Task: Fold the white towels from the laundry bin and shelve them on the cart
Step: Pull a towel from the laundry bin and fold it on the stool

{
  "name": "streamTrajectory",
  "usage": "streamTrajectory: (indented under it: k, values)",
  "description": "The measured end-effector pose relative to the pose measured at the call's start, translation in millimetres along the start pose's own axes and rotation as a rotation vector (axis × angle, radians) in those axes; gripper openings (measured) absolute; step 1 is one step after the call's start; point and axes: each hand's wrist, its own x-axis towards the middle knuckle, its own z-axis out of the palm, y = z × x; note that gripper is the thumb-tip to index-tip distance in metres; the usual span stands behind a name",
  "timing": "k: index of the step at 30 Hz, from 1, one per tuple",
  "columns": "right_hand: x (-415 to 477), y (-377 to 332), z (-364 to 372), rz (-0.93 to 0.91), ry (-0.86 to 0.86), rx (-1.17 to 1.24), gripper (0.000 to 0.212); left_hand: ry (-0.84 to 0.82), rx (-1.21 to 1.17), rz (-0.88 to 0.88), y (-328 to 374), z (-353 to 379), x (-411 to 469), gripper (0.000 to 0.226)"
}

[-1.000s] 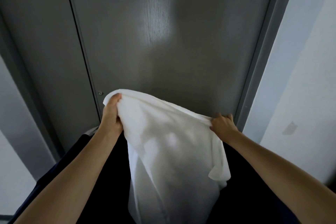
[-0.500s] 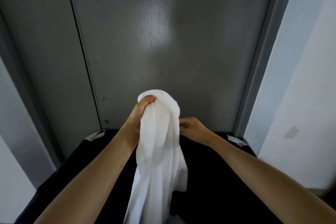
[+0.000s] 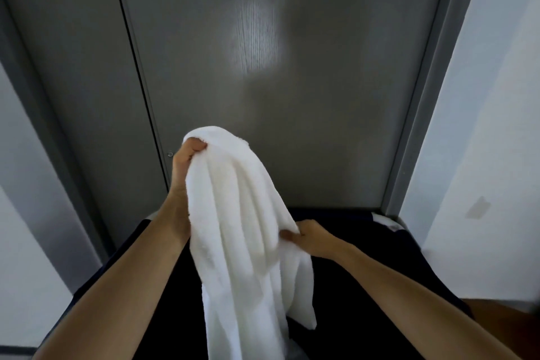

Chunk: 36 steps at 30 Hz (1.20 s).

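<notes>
Above dark laundry bin (image 3: 380, 260): white towel (image 3: 239, 228), hanging bunched. Left grip (image 3: 182, 172) clenches top edge, raised; right grip (image 3: 309, 238) pinches side edge, lower. Step: folding, early. Next: find corners, spread flat.

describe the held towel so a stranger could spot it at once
Find the tall grey door. Before its lower part, over the dark bin, the left hand grips the top of a hanging towel and the right hand pinches its side. Unlike its dark surroundings, it is bright white and draped.

towel (image 3: 245, 228): plain white | bin (image 3: 365, 242): dark navy | door (image 3: 263, 67): grey
</notes>
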Motion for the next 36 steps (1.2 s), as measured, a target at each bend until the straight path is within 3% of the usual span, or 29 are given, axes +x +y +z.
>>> streamTrajectory:
  k: [2, 4, 6, 8, 9, 12, 14, 19, 23, 27, 29, 32, 34, 36]
  values:
    - [5, 12, -12, 0.008, 0.154, -0.017, 0.031, 0.171, 0.199, -0.047, 1, -12, 11, 0.026]
    - [6, 17, -19, -0.017, 0.199, -0.005, 0.021, 0.313, 0.514, -0.058, -6, -32, 26, 0.011]
    - [4, 15, -17, -0.07, 0.158, -0.04, 0.018, 0.279, 0.962, -0.063, -27, -48, 34, 0.028]
    - [0, 4, -13, -0.143, 0.131, -0.109, 0.018, 0.243, 1.214, -0.031, -50, -44, 24, 0.048]
    - [0, -2, -13, -0.192, 0.134, -0.126, 0.017, 0.172, 1.237, 0.003, -61, -38, 17, 0.055]
    - [0, -23, -16, -0.326, 0.101, -0.178, 0.016, -0.271, 1.312, -0.016, -92, -15, 9, 0.078]
    - [-2, -31, -19, -0.336, 0.068, -0.141, 0.011, -0.465, 1.367, -0.064, -106, -2, 6, 0.079]
    - [-12, -24, -25, -0.304, 0.037, -0.081, 0.014, -0.463, 1.261, -0.069, -117, 6, 8, 0.047]
    - [-17, -19, -27, -0.288, 0.03, -0.118, 0.013, -0.474, 1.049, -0.108, -126, 6, 8, 0.051]
    - [-19, -13, -24, -0.291, 0.111, -0.106, 0.036, -0.41, 1.122, -0.006, -130, 6, 10, 0.025]
    - [-21, -8, -25, -0.261, 0.146, -0.016, 0.034, -0.332, 0.938, 0.014, -130, 5, 7, 0.011]
    - [-25, 2, -28, -0.137, 0.08, 0.018, 0.014, -0.123, 0.62, 0.084, -119, 10, 7, 0.019]
    - [-26, 16, -26, -0.04, -0.011, -0.128, 0.027, -0.001, 0.365, 0.101, -103, 12, 8, 0.02]
    - [-27, 29, -26, 0.004, 0.02, -0.204, 0.032, 0.081, 0.199, 0.103, -86, 8, 13, 0.014]
